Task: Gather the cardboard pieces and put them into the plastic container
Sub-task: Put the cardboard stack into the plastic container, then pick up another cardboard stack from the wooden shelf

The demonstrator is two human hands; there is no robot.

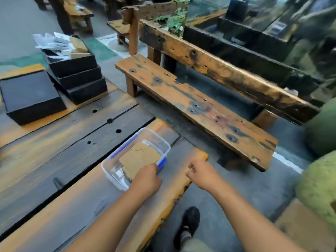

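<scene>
Left hand (146, 178) sits at the near right corner of the container (109, 161), fingers closed on the near edge of the cardboard (140, 158); the fingertips are hidden under the hand, so how firm the pinch is I cannot tell. Right hand (201, 174) hovers just beside it over the table edge, fingers loosely curled, holding nothing and touching nothing. A shoe (189, 223) shows on the floor below.

The cardboard lies inside the container, resting high and tilted, its near edge up by the blue clip (162, 163) and rim, its far edge lower toward the middle. Its long axis runs with the container's, from near left to far right across the table (54, 160).

My judgement of the risks: the piece may stay propped on the rim instead of dropping flat, because it nearly fills the opening. Pushing down could also slide the light container, since the right hand is not steadying it and it sits near the table edge.

Farther off, black boxes (78, 79) are stacked on the table, the top one holding what may be more pieces, and a bench (196, 108) stands beyond
</scene>
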